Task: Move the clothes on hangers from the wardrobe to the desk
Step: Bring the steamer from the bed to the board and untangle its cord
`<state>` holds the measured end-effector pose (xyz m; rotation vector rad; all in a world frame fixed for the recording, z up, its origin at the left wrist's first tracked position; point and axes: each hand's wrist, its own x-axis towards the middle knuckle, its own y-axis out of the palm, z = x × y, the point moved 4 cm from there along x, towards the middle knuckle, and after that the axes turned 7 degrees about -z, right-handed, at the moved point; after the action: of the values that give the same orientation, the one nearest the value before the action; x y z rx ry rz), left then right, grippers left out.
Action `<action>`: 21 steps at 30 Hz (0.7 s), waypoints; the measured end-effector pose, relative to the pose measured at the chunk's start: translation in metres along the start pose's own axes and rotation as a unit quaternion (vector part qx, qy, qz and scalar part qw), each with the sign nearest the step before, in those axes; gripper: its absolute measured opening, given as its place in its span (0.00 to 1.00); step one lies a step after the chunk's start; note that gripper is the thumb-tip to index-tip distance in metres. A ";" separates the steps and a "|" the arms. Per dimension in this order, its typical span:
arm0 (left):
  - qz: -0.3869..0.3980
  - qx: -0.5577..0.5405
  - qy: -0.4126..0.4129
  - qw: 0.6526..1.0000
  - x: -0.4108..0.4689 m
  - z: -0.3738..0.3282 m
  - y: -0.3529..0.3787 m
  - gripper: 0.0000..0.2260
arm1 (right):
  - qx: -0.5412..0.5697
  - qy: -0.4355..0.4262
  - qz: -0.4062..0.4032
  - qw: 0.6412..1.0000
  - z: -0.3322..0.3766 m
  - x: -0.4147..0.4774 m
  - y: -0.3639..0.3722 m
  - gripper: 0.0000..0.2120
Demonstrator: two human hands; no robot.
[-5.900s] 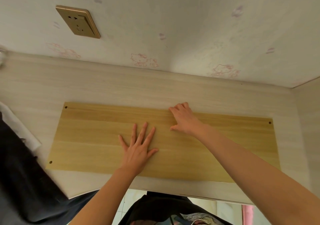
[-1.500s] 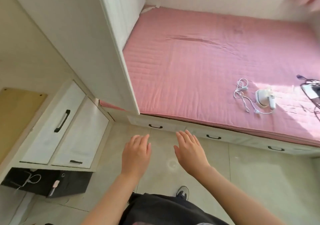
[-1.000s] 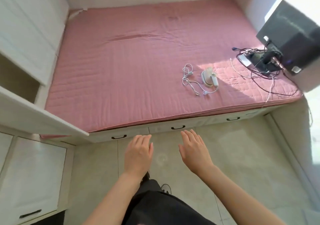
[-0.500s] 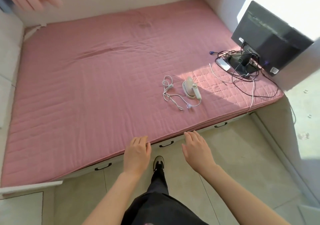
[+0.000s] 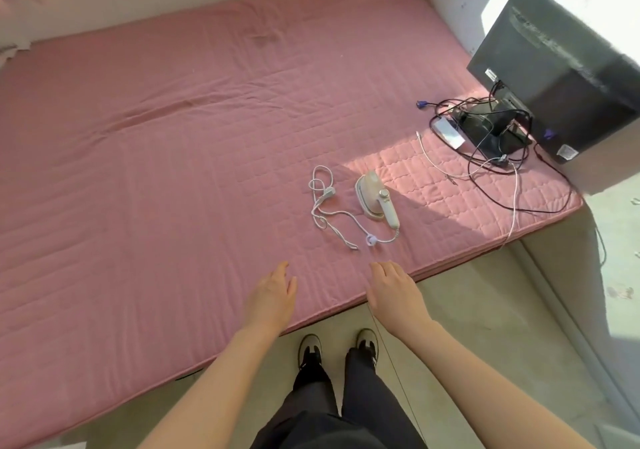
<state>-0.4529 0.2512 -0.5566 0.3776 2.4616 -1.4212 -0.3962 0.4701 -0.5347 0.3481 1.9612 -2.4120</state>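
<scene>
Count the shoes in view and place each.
2. Left shoe and right shoe stand side by side on the floor beside the mattress, heels hidden under trouser legs.

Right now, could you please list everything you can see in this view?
mattress: one, pink, fills most of the view.
handheld iron: one, white, on the mattress, right of centre.
iron cord: one, white, loose, left of the iron.
monitor: one, black, at the mattress's far right corner.
cable tangle: one, mostly black, at the monitor's foot.
floor: pale, near side.
shoes: two, black and white, on the floor.
trousers: black, bottom centre.
left hand: open, empty, over the mattress edge.
right hand: open, empty, beside it.
</scene>
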 end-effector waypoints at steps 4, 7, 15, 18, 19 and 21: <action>0.011 -0.040 -0.043 0.998 0.042 -0.020 0.021 0.19 | 0.002 -0.011 0.037 0.999 -0.024 0.046 0.009 0.10; 0.010 -0.056 -0.084 0.995 0.074 -0.030 0.044 0.18 | 0.008 -0.042 0.063 0.997 -0.043 0.084 0.023 0.14; -0.003 -0.118 -0.206 0.971 0.148 -0.044 0.120 0.16 | 0.017 -0.097 0.127 0.987 -0.085 0.173 0.080 0.15; -0.011 -0.125 -0.237 0.963 0.176 -0.043 0.144 0.16 | 0.028 -0.106 0.139 0.984 -0.094 0.199 0.109 0.20; -0.015 -0.125 -0.247 0.961 0.185 -0.041 0.151 0.16 | 0.030 -0.104 0.142 0.984 -0.096 0.206 0.121 0.22; -0.024 -0.135 -0.266 0.954 0.206 -0.034 0.166 0.16 | 0.031 -0.097 0.144 0.984 -0.099 0.221 0.143 0.25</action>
<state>-0.5883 0.3790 -0.7471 -0.1174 2.1737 -1.0097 -0.5742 0.5640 -0.7316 0.3556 1.6342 -2.2320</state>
